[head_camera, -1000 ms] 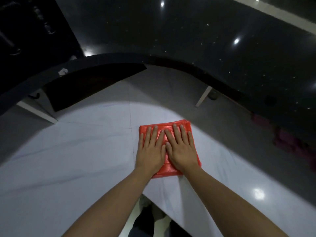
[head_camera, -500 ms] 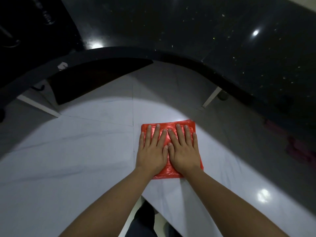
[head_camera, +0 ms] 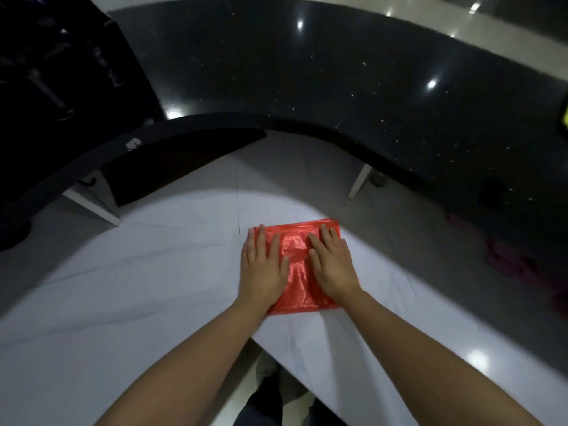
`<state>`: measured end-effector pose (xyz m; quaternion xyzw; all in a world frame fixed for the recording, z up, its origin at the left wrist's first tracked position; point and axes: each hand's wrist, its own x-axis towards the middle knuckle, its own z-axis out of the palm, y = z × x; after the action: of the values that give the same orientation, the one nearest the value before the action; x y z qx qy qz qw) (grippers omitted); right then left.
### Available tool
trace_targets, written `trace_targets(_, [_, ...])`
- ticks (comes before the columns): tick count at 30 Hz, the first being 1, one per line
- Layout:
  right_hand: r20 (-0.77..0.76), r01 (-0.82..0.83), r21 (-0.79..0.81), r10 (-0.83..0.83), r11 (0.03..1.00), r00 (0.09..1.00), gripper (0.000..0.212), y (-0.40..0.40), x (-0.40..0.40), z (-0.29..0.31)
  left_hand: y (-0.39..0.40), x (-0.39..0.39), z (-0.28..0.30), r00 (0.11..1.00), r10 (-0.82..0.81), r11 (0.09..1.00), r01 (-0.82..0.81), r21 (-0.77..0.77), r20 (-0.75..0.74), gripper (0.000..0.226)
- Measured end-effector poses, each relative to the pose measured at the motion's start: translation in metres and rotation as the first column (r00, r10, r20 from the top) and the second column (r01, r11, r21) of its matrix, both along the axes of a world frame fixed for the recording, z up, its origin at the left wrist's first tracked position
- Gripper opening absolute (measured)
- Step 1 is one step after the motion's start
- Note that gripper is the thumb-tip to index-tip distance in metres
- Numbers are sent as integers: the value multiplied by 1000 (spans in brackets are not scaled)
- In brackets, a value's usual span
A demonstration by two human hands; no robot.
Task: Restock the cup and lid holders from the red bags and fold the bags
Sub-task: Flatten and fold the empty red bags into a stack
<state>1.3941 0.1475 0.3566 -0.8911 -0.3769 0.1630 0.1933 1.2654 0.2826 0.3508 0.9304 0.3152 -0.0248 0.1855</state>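
Observation:
A folded red plastic bag [head_camera: 297, 265] lies flat on the white marble counter [head_camera: 138, 290], a small rectangle near the counter's front edge. My left hand [head_camera: 263, 265] presses flat on its left side with straight fingers. My right hand [head_camera: 333, 265] lies flat on its right side, fingers straight and pointing away from me. A strip of red bag shows between the two hands. No cup or lid holder is in view.
A raised curved black counter top [head_camera: 338, 87] runs behind the white surface, carried on white supports [head_camera: 358, 186]. A dark panel [head_camera: 172, 167] sits under it at the left. Dark equipment [head_camera: 46, 72] stands at far left. A dim reddish heap [head_camera: 516, 259] lies at right.
My hands have slid apart from the middle of the bag toward its left and right sides, uncovering its centre. The view has tilted up a little.

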Motion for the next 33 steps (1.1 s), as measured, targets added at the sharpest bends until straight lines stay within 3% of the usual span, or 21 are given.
trace_targets(2, [-65, 188, 100, -182, 977, 981, 49, -11, 3, 12, -1, -11, 12, 978, 204, 971, -197, -135, 38, 64])
trace_targets(4, [-259, 375, 133, -333, 917, 907, 48, -17, 5, 24, 3, -15, 21, 938, 345, 904, -325, -278, 26, 58])
trace_targets(7, [-396, 522, 50, -463, 851, 793, 49, -16, 4, 36, 13, -13, 35, 898, 437, 812, -374, -449, 43, 44])
trace_targets(10, [-466, 629, -36, -569, 777, 677, 53, -13, -1, 39, 25, -8, 42, 861, 505, 701, -450, -553, -62, 54])
trace_targets(13, [-574, 737, -115, -650, 666, 497, 42, -17, -4, 34, 31, -5, 39, 852, 501, 662, -489, -567, -151, 43])
trace_targets(15, [-650, 781, -170, -664, 602, 370, 34, -26, -9, 31, 32, -6, 34, 876, 449, 686, -465, -559, -178, 29])
trace_targets(20, [-765, 836, -255, -630, 487, 133, 35, -52, -22, 36, 21, -6, 26, 939, 285, 759, -344, -553, -193, 22])
trace_targets(25, [-775, 885, -192, -619, 425, 129, 23, -86, -35, 49, -8, 2, 33, 989, 119, 840, -146, -522, -85, 11])
trace_targets(28, [-785, 921, -135, -606, 366, 126, 14, -116, -42, 65, -36, 10, 40, 999, 38, 830, -46, -556, -26, 25])
trace_targets(30, [-794, 943, -103, -597, 316, 114, 9, -142, -47, 78, -60, 15, 49, 1000, 7, 766, -7, -643, -3, 31])
trace_targets(33, [-827, 966, -68, -556, 250, 86, 14, -194, -57, 97, -106, 22, 64, 998, -48, 592, 60, -803, 39, 27])
